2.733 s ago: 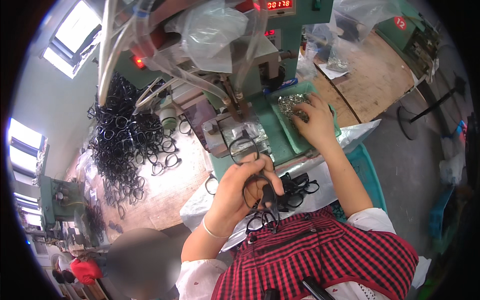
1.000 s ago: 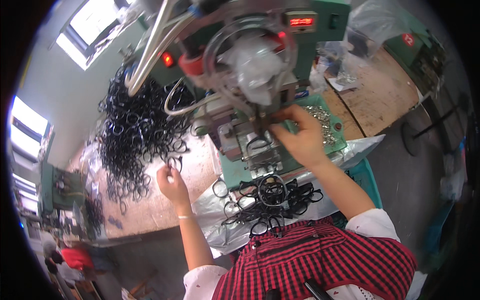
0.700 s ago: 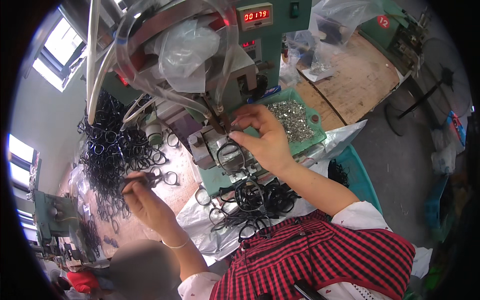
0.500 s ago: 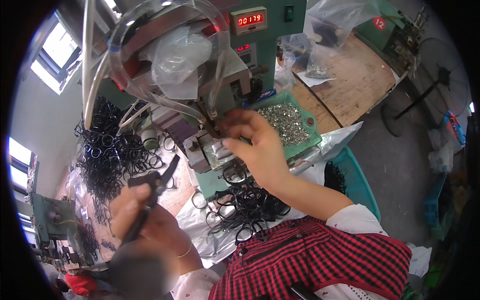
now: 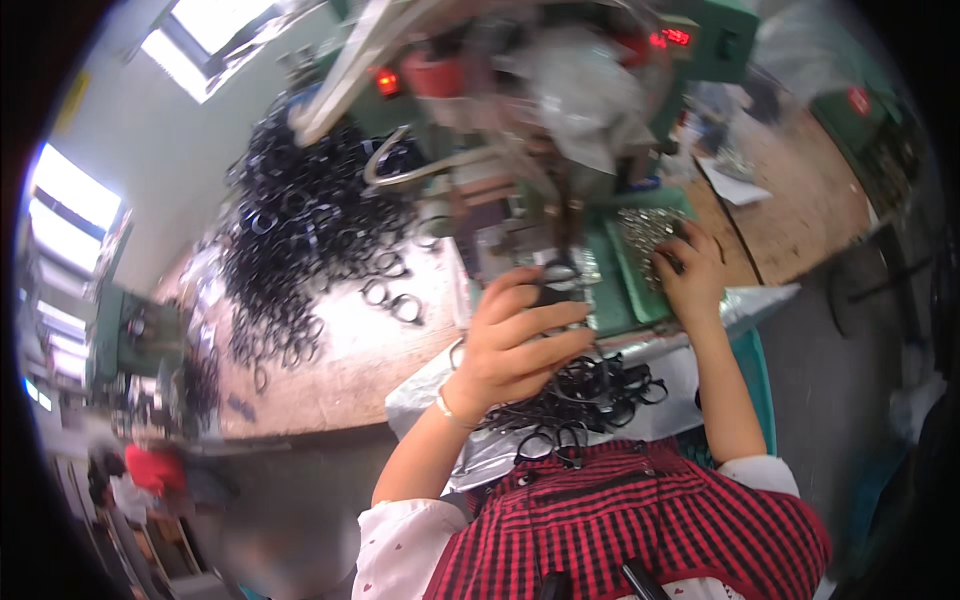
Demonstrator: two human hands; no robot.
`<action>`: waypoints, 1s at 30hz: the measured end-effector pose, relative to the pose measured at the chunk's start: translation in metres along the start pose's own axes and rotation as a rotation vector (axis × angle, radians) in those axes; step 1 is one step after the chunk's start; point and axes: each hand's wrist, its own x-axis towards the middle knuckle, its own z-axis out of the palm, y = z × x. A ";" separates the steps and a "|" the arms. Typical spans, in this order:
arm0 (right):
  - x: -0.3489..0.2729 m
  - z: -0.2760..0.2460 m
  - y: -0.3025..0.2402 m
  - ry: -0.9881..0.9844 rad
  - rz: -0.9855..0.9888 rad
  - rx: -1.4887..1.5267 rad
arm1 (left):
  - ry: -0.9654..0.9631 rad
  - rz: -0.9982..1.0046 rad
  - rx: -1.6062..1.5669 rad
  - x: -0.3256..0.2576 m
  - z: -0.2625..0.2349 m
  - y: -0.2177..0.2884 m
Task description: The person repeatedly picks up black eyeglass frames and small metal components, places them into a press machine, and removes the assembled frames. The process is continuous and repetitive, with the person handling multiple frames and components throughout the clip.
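Note:
My left hand [image 5: 525,345] is in front of the bench press [image 5: 500,195], fingers closed around a black eyeglass frame [image 5: 560,285]. The hand covers most of that frame, which is held at the press's working area. Over the green tray [image 5: 615,285] on the right, my right hand [image 5: 697,275] has curled fingers down at the pile of small silver metal parts [image 5: 645,225]. Whatever sits between those fingertips is too small to make out. Below my left hand lies a tangle of black frames [image 5: 600,395].
A large heap of black frames [image 5: 290,225] covers the bench on the left. Clear hoses and a plastic bag [image 5: 585,95] hang at the press. Beside my right forearm stands a teal bin [image 5: 752,385]. A person in red [image 5: 155,470] is far left.
The view has swung left. My left hand has come from the lower left up to the press with the black frame. My right hand has left the press for the metal parts.

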 end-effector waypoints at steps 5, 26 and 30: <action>0.002 0.000 0.008 0.000 0.032 0.092 | -0.007 -0.093 0.019 -0.016 0.010 0.012; 0.012 0.014 0.030 -0.088 0.297 0.558 | 0.055 -0.648 0.950 -0.187 -0.070 -0.119; -0.017 -0.031 0.039 -0.138 0.329 0.299 | 0.398 -0.860 1.104 -0.195 -0.163 -0.108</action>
